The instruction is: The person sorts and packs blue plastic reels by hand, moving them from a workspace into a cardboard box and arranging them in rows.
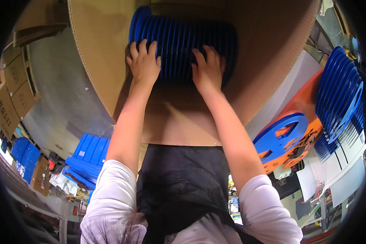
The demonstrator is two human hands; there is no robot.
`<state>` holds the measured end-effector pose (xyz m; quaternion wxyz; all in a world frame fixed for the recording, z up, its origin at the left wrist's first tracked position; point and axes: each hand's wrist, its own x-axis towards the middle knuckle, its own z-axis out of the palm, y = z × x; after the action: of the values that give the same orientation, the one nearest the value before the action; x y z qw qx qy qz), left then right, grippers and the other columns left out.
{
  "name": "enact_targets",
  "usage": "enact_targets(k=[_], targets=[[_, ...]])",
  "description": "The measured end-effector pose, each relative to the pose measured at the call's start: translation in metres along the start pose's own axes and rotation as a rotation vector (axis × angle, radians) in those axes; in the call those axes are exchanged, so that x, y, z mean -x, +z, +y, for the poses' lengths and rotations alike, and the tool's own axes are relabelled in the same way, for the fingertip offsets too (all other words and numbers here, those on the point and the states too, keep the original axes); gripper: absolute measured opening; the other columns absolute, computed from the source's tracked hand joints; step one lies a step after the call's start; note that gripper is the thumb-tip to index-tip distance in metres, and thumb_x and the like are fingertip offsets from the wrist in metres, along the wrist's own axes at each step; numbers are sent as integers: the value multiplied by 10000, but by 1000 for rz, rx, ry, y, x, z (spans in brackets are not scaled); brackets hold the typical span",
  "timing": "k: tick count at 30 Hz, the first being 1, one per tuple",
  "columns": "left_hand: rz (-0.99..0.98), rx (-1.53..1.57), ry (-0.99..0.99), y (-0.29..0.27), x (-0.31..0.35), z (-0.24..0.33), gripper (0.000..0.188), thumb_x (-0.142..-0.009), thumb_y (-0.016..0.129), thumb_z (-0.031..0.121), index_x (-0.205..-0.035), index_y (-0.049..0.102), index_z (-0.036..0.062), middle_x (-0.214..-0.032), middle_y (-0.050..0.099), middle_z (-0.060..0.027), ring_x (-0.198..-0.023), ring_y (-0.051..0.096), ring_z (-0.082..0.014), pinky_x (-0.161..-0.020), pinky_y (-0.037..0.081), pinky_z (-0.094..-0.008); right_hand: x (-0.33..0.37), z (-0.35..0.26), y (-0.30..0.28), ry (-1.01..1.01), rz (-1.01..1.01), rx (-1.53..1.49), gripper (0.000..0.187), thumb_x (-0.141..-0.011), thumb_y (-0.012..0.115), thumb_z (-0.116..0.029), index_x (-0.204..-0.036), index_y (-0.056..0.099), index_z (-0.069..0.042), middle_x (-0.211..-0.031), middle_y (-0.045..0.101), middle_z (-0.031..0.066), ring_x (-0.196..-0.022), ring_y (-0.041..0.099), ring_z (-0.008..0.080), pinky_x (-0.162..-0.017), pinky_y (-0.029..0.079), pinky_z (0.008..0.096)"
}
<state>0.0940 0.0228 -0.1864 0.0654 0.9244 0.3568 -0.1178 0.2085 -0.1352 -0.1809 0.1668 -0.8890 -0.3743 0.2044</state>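
A row of thin blue round discs (177, 38), packed side by side on edge, lies across the inside of a deep cardboard box (99, 44). My left hand (144, 67) rests on the left part of the row, its spread fingers bent over the rims close to the end disc. Over the right part, my right hand (208, 70) grips the rims with curled fingers. Both forearms reach in over the near edge of the box. Shadow darkens the right end and underside of the row.
Right of the box stand a blue reel side (284, 132) with cut-outs, orange discs (303, 101) and another blue disc stack (337, 89). Left are blue plastic crates (87, 152) and stacked cartons (16, 89) on a grey floor (57, 77).
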Motion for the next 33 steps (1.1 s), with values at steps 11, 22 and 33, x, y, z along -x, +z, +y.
enact_targets(k=[11, 22, 33], targets=[[136, 227, 58, 23, 9, -9, 619, -893, 594, 271, -1414, 354, 38, -1522, 153, -240, -1376, 179, -458, -1115, 213, -527, 3, 42, 20, -89, -164, 215, 428, -934, 508, -330, -1330, 485, -170, -1459, 319, 174, -1398, 213, 326, -1130, 103, 583], [-427, 383, -184, 22, 174, 13, 809, -859, 631, 206, -1498, 150, 87, -1537, 113, -234, -1411, 151, -400, -1141, 182, -480, 144, -1, -85, -58, -77, -274, 657, -777, 675, -85, -1381, 422, -130, -1475, 312, 189, -1367, 268, 432, -1085, 258, 550], [-532, 484, -155, -21, 211, 29, 593, -854, 622, 211, -1384, 404, 56, -1489, 278, -211, -1343, 312, -391, -1086, 322, -435, 300, 67, -139, 607, 12, 114, 1045, -708, 778, -96, -1489, 89, -20, -1544, 32, 248, -1421, 70, 434, -1149, 149, 476]])
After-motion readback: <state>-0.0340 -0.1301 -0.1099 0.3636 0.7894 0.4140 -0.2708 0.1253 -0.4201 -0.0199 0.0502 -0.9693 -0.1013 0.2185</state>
